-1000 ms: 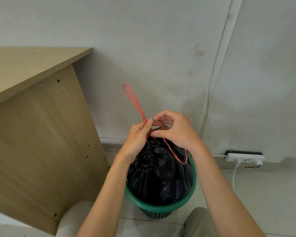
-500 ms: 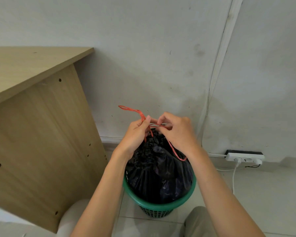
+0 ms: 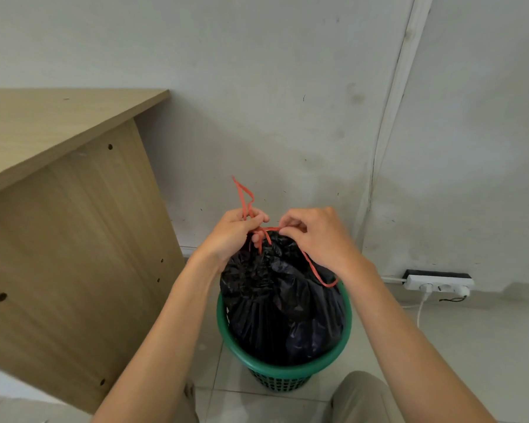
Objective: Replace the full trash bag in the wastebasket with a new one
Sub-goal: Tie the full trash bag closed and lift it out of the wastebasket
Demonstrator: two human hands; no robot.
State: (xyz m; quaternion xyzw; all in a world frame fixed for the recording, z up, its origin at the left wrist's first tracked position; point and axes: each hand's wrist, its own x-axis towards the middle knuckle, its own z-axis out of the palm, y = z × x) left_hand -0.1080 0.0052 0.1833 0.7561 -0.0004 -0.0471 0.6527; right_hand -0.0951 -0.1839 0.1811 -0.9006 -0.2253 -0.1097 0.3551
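Observation:
A full black trash bag [image 3: 283, 303] bulges out of a green plastic wastebasket [image 3: 283, 366] on the tiled floor. Its gathered neck is crossed by a red drawstring [image 3: 245, 195]. My left hand [image 3: 231, 235] grips one part of the string, and a loop of it sticks up above the fist. My right hand [image 3: 315, 236] pinches the other part just right of the bag's neck; a loose red loop hangs down past my right wrist to the basket's rim. Both hands sit directly over the bag's top.
A wooden desk [image 3: 58, 209] stands close on the left, its side panel next to the basket. A white wall is right behind. A white power strip [image 3: 439, 282] with a plugged-in cable lies on the floor at the right. My knee [image 3: 361, 398] is below the basket.
The red loop above my left hand dropped sideways, then stands upright again. My hands have drawn slightly apart, with a stretch of string pulled taut between them over the bag's neck.

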